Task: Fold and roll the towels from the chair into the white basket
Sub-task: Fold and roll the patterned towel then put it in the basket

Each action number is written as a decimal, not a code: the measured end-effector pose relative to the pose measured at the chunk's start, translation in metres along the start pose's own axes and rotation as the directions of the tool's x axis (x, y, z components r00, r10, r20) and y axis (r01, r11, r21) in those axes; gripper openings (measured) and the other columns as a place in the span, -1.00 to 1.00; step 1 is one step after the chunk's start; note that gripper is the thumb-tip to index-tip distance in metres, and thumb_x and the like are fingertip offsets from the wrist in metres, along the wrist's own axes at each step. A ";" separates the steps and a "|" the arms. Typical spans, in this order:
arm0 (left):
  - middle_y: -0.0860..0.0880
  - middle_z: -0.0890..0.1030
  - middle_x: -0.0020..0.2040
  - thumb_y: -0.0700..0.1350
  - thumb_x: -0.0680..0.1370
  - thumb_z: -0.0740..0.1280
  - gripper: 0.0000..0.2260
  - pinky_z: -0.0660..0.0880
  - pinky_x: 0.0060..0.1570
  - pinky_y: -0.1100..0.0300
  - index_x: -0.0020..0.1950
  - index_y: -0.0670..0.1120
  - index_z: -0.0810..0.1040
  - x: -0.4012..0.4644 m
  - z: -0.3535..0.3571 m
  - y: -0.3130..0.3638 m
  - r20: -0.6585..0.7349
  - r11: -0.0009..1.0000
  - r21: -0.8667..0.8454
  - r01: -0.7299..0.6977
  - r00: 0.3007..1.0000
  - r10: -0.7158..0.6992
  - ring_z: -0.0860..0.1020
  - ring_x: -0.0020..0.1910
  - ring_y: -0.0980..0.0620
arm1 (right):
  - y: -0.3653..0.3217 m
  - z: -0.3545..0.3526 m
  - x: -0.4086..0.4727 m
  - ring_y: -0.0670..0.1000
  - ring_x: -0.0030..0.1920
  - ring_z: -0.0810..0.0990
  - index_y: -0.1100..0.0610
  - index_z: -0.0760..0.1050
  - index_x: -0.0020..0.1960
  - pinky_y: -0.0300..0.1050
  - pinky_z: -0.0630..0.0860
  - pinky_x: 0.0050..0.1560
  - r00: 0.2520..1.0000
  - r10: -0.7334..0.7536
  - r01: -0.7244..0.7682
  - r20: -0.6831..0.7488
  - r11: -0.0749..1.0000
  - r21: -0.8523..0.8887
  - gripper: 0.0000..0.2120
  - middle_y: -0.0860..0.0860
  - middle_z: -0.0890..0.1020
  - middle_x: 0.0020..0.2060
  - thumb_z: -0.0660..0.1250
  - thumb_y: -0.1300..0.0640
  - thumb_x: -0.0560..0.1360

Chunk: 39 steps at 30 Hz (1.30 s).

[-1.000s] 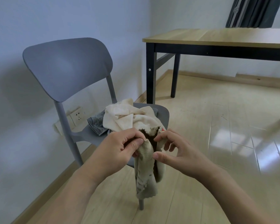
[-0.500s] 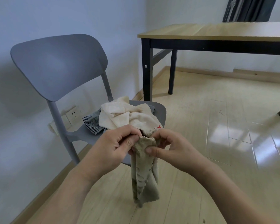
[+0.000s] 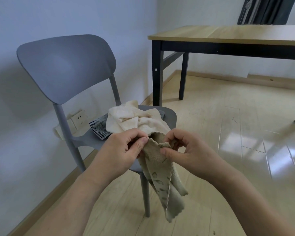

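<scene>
We held one olive-beige patterned towel at the centre of the frame, in front of the grey chair. Our left hand pinched its top edge between thumb and curled fingers, and our right hand pinched the same edge just beside it, thumb on the near face and fingers curled behind. The two grips sat close together, so the top edge bunched into a small ruffle between them. From there the towel hung limp with its long axis running top to bottom, slanting a little toward the lower right of the frame; its scalloped free end pointed down at the wooden floor and hung clear of it.

On the chair seat, just above our hands in the frame, we counted two more cloths: one crumpled cream towel heaped on top and one dark striped towel partly under it, showing at its left edge. A wooden table with black legs stood at the upper right, and one wall socket showed behind the chair leg.
</scene>
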<state>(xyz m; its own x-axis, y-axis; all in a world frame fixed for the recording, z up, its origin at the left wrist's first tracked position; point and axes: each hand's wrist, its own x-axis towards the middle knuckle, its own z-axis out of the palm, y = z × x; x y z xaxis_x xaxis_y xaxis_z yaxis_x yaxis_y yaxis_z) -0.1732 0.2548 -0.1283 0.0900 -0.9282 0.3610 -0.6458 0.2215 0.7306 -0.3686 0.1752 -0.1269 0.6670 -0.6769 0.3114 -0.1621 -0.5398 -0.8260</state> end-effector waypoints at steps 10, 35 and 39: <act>0.17 0.51 -0.18 0.13 0.54 0.25 -0.85 0.49 -0.20 0.15 -0.16 0.13 0.54 0.002 -0.003 -0.004 0.069 0.887 0.452 0.093 0.988 -0.139 0.48 -0.20 0.20 | -0.005 -0.028 -0.009 -0.01 -0.36 0.48 0.13 0.43 -0.28 -0.12 0.46 -0.31 0.989 -0.073 0.050 -0.127 0.984 -0.170 -0.83 0.03 0.51 -0.40 0.34 0.24 0.46; 0.07 0.61 -0.26 -0.13 0.51 0.42 -0.92 0.55 -0.21 0.22 -0.15 0.06 0.62 0.098 -0.103 0.066 -0.434 0.998 0.052 0.028 0.901 -0.002 0.58 -0.26 0.07 | -0.082 -0.065 0.085 -0.11 -0.22 0.55 0.06 0.52 -0.07 -0.38 0.48 -0.17 0.821 -0.381 0.230 -0.425 0.902 -0.365 -0.84 -0.07 0.60 -0.31 0.45 0.25 0.43; 0.12 0.53 -0.26 -0.14 0.57 0.33 -0.95 0.38 -0.34 0.42 -0.09 -0.05 0.56 0.133 -0.117 0.069 -0.416 0.989 0.146 0.011 0.908 0.051 0.48 -0.31 0.18 | -0.091 -0.074 0.127 -0.14 -0.26 0.53 -0.03 0.50 0.20 -0.37 0.42 -0.18 0.887 -0.226 0.074 -0.403 0.931 -0.358 -0.67 -0.09 0.58 -0.33 0.41 0.17 0.47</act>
<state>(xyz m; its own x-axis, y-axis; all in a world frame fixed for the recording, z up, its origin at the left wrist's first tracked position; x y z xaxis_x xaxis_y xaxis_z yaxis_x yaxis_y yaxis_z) -0.1169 0.1818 0.0379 0.3640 -0.7069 0.6064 -0.7487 0.1652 0.6420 -0.3227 0.1012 0.0223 0.3353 -0.6799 0.6521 -0.3618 -0.7321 -0.5772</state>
